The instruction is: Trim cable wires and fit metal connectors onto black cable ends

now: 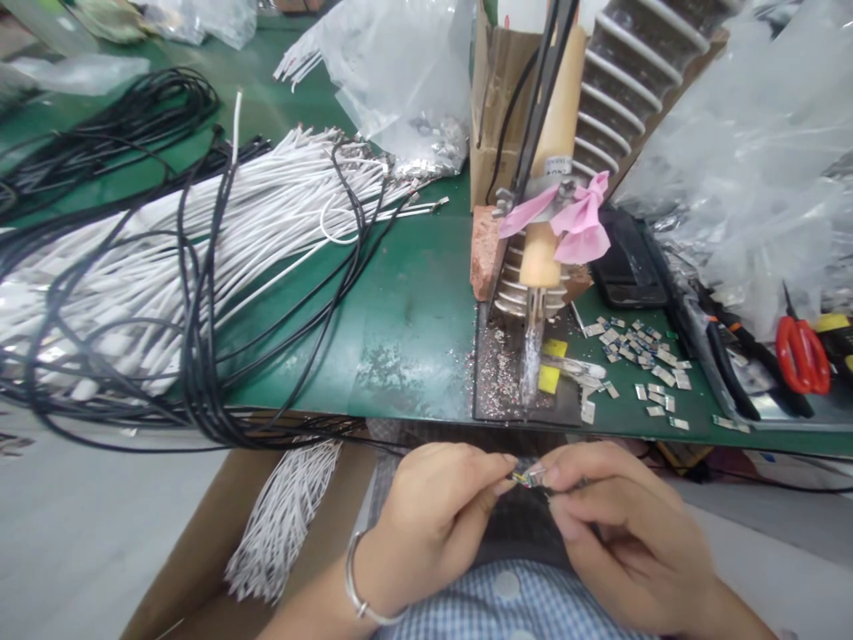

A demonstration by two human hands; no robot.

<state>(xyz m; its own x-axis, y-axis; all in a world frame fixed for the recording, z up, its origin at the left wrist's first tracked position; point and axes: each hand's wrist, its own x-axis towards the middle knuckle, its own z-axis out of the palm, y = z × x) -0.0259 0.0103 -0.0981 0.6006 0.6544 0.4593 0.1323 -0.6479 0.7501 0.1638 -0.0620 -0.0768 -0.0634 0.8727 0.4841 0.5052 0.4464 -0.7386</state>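
Head view: wired connector (pixel 529 479) lies crosswise, silvery end toward right hand (pixel 630 524).

Left hand (pixel 443 511) at lower centre, back up, thumb and index pinched. Right hand (pixel 626 524) at lower right of centre, thumb and fingers curled into a facing pinch. Forearms (pixel 323 600) angle in from bottom edge.

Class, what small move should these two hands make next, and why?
Probably nudge the coloured wires into line with the small metallic part, since the left hand and right hand pinch there from either side, wires and metal close together; whether they already join is too small to tell.
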